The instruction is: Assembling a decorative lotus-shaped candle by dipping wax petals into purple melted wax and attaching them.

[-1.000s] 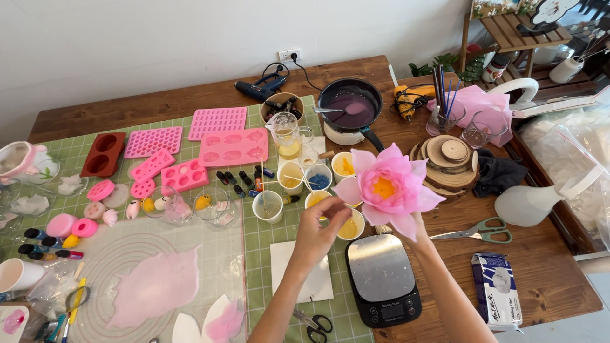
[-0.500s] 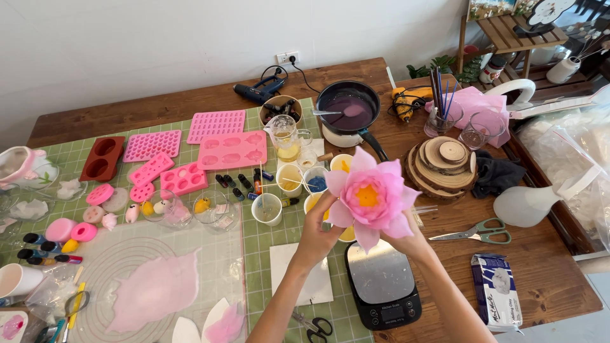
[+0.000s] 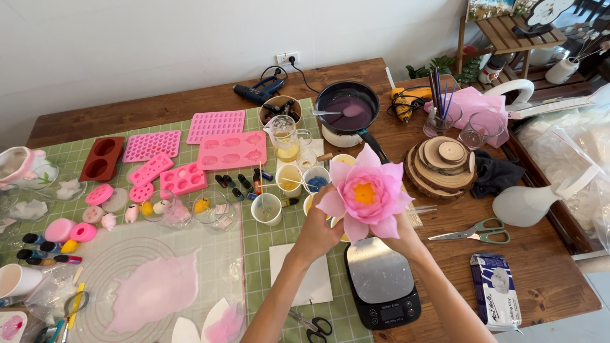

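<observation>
both hands are raised above the table, cupped round the underside of a pink lotus-shaped flower (image 3: 366, 197) with a yellow centre, so that its petals face up toward the head camera and none of them is pressed flat. the left hand (image 3: 318, 232) is curled closed against the flower's lower left petals, its fingers wrapped under the base; the right hand (image 3: 401, 236) is mostly hidden behind the bloom, only its heel and wrist showing, so how far its fingers close cannot be told, though it seems to prop the flower from beneath on the right. the flower sits just above and between the two hands, touching both, and hangs over the small cups of coloured liquid (image 3: 316, 178) and the near edge of the digital scale (image 3: 382, 280). held up like this, it stays apart from the pan of purple liquid (image 3: 348, 109) and the stack of wood slices (image 3: 441, 162) beside it.
</observation>
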